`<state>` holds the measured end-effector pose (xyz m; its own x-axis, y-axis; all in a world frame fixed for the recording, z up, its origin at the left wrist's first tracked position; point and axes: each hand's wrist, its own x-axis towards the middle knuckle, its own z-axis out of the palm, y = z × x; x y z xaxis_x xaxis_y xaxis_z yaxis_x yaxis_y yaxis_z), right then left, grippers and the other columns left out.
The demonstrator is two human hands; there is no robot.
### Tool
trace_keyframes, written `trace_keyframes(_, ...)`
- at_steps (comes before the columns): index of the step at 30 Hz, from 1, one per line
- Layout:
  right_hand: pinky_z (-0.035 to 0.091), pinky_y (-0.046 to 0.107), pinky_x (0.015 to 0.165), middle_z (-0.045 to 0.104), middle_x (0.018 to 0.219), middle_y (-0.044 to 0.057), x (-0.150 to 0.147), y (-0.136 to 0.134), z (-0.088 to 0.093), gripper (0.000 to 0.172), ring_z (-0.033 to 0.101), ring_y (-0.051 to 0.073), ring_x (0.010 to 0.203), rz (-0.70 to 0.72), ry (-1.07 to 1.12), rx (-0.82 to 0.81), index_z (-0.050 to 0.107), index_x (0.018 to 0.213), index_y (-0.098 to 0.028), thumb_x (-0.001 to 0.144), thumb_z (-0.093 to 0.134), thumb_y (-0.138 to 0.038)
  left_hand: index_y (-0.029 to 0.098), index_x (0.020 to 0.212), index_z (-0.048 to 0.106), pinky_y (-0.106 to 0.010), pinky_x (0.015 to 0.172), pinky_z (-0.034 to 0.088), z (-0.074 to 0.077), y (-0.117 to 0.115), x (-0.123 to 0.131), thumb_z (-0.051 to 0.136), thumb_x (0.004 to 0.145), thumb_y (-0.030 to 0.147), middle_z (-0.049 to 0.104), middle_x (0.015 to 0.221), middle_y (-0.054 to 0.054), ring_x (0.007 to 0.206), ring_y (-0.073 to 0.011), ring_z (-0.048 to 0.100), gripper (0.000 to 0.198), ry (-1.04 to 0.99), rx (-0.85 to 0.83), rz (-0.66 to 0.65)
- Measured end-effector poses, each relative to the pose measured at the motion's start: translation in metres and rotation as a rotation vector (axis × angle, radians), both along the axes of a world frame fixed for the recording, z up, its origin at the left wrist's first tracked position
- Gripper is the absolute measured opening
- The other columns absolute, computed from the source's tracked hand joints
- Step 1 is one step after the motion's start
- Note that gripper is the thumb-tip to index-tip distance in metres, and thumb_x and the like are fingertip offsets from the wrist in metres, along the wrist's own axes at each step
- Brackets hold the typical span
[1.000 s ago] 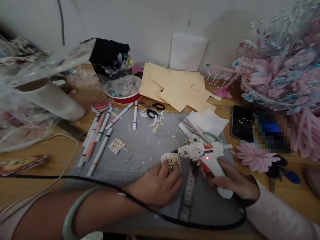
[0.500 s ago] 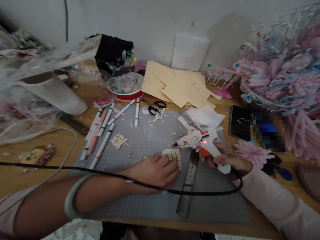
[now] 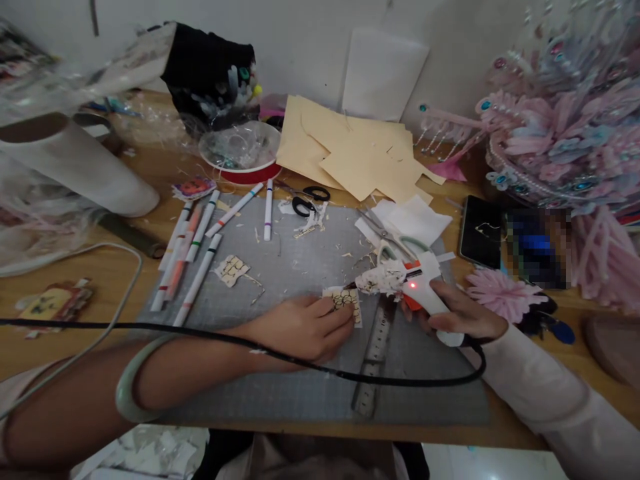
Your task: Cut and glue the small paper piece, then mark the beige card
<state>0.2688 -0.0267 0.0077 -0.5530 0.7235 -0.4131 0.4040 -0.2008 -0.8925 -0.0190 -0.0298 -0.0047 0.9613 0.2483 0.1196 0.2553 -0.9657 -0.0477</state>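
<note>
My right hand (image 3: pixel 467 312) is wrapped round the handle of a white hot glue gun (image 3: pixel 426 293), its red light lit and its front crusted with pale glue. The gun's nozzle points left, right at the upper edge of a small paper piece (image 3: pixel 356 308) with a black looped pattern. My left hand (image 3: pixel 313 327), fingers curled, holds that paper down on the grey cutting mat (image 3: pixel 300 267) and covers part of it. A steel ruler (image 3: pixel 374 360) lies between the hands. Another patterned cutout (image 3: pixel 233 271) rests on the mat to the left.
The gun's black cord (image 3: pixel 210 335) crosses over my left forearm. Several markers (image 3: pixel 197 280) lie at left. Scissors (image 3: pixel 387 235) and black-handled scissors (image 3: pixel 303 203) sit behind, near tan card sheets (image 3: pixel 360 157). Pink ornaments (image 3: pixel 560 147) and a phone (image 3: pixel 481 230) stand at right.
The glue gun's nozzle has come down to the patterned paper's upper edge. My left hand stays on that paper. The whole view has shifted slightly.
</note>
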Motion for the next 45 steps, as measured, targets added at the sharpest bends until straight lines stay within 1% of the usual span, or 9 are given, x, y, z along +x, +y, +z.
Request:
trace_keyframes(7,0.035,0.022,0.040,0.052,0.060,-0.002,0.000,-0.002,-0.002,0.043,0.048,0.011,0.047,0.016,0.045,-0.005,0.049,0.087,-0.016,0.069,0.057,-0.054,0.015,0.106,0.054,-0.030,0.073,0.046,0.001,0.000,0.000,0.039,0.090,0.023,0.054,0.118,-0.005,0.089,-0.0177,0.053,0.024,0.007,-0.020,0.010)
trace_keyframes(13,0.038,0.022,0.042,0.055,0.058,-0.001,0.004,0.001,-0.003,0.034,0.051,0.013,0.049,0.071,0.023,0.065,0.047,0.084,-0.017,0.071,0.057,-0.047,0.014,0.107,0.054,-0.029,0.073,0.045,0.001,0.001,0.001,0.037,0.090,0.023,0.054,0.119,-0.005,0.092,-0.0176,0.053,0.025,0.012,-0.004,0.003)
trace_keyframes(18,0.039,0.023,0.041,0.056,0.060,0.000,0.003,-0.001,0.000,0.031,0.053,0.014,0.050,0.009,-0.001,0.076,0.050,0.080,-0.017,0.070,0.059,-0.045,0.014,0.104,0.055,-0.027,0.073,0.045,-0.001,0.000,0.000,0.040,0.089,0.021,0.056,0.117,-0.005,0.089,-0.0154,0.054,0.022,-0.029,0.023,0.006)
trace_keyframes(24,0.040,0.025,0.042,0.055,0.063,0.001,0.000,-0.002,0.002,0.038,0.053,0.015,0.051,-0.030,0.064,-0.023,0.050,0.082,-0.018,0.067,0.061,-0.051,0.013,0.105,0.055,-0.027,0.071,0.045,-0.001,0.001,0.001,0.041,0.088,0.022,0.057,0.116,-0.006,0.085,-0.0157,0.054,0.024,-0.024,0.032,0.004)
trace_keyframes(27,0.039,0.024,0.042,0.052,0.061,0.000,0.000,-0.001,0.001,0.042,0.051,0.015,0.050,0.010,0.067,-0.029,0.050,0.084,-0.017,0.067,0.059,-0.055,0.013,0.105,0.056,-0.027,0.069,0.046,-0.001,0.002,0.002,0.040,0.088,0.022,0.057,0.116,-0.007,0.084,-0.0158,0.055,0.024,-0.038,0.041,-0.004)
trace_keyframes(30,0.039,0.024,0.043,0.052,0.063,0.000,0.000,-0.001,0.002,0.045,0.050,0.014,0.051,0.055,0.017,-0.001,0.050,0.086,-0.016,0.068,0.057,-0.057,0.014,0.103,0.056,-0.026,0.067,0.046,-0.001,0.002,0.002,0.042,0.087,0.021,0.058,0.114,-0.006,0.081,-0.0151,0.055,0.023,-0.053,0.046,-0.005)
trace_keyframes(34,0.039,0.023,0.044,0.052,0.068,0.001,-0.001,-0.002,0.005,0.041,0.049,0.013,0.052,0.046,0.012,0.042,0.050,0.087,-0.015,0.069,0.057,-0.051,0.013,0.104,0.056,-0.026,0.066,0.047,-0.002,0.003,0.002,0.044,0.087,0.022,0.059,0.113,-0.006,0.080,-0.0148,0.055,0.023,-0.066,0.051,-0.007)
trace_keyframes(40,0.038,0.022,0.043,0.051,0.067,0.000,-0.003,-0.004,0.007,0.034,0.048,0.012,0.052,0.019,0.015,0.034,0.050,0.085,-0.015,0.069,0.058,-0.044,0.014,0.105,0.055,-0.027,0.068,0.046,-0.003,0.002,0.002,0.044,0.087,0.024,0.057,0.115,-0.006,0.083,-0.0155,0.055,0.024,-0.060,0.051,-0.004)
trace_keyframes(45,0.037,0.021,0.042,0.050,0.065,-0.001,-0.005,-0.002,0.010,0.028,0.048,0.012,0.052,0.040,0.051,0.058,0.050,0.082,-0.016,0.070,0.057,-0.040,0.015,0.103,0.056,-0.027,0.070,0.046,-0.004,0.002,0.002,0.042,0.088,0.023,0.057,0.116,-0.007,0.086,-0.0153,0.055,0.022,-0.056,0.047,-0.005)
